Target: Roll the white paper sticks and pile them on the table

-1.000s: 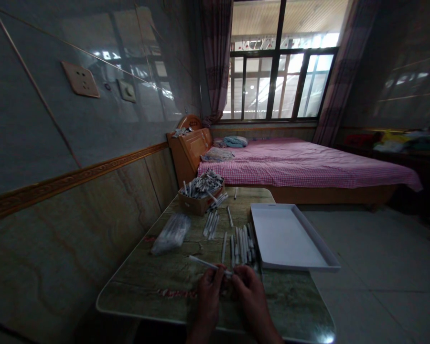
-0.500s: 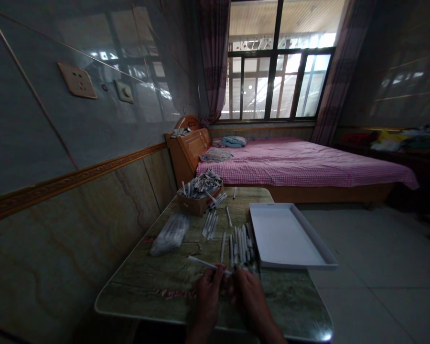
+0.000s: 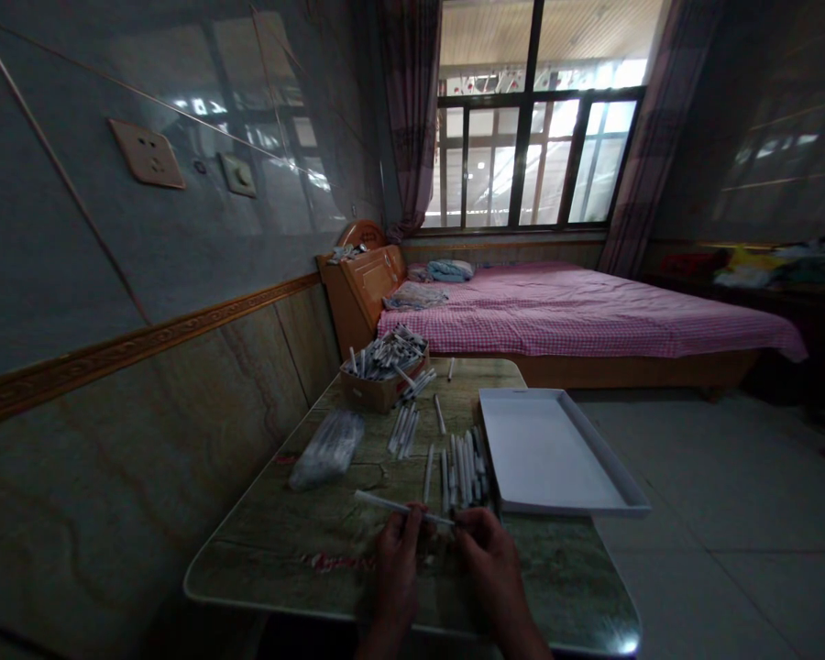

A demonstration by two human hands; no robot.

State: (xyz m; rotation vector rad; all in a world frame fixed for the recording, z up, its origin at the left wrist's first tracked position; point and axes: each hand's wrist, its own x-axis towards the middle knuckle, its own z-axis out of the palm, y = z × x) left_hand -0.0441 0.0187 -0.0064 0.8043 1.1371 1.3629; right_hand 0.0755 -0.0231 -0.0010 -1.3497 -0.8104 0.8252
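My left hand [image 3: 400,543] is closed round a slim white pen [image 3: 379,500], whose long end points out to the left above the table. The pen's other end meets the pinched fingertips of my right hand [image 3: 485,543]; whether they also hold a small part there is too dark to tell. Just beyond my hands lies a row of similar pens [image 3: 463,467] side by side, with a single pen [image 3: 428,472] to their left. A smaller group of pens [image 3: 403,431] lies farther back.
A cardboard box [image 3: 375,394] heaped with pens stands at the table's back left. Nearer is a clear plastic bag [image 3: 327,449]. A shallow white tray [image 3: 550,449] overhangs the right edge of the table [image 3: 268,559]. Behind stands a bed [image 3: 556,312]; a wall [image 3: 199,440] runs along the left.
My right hand has opened out slightly and shifted right, showing more of the pen's right end. The pen in my left hand has moved a little to the left.
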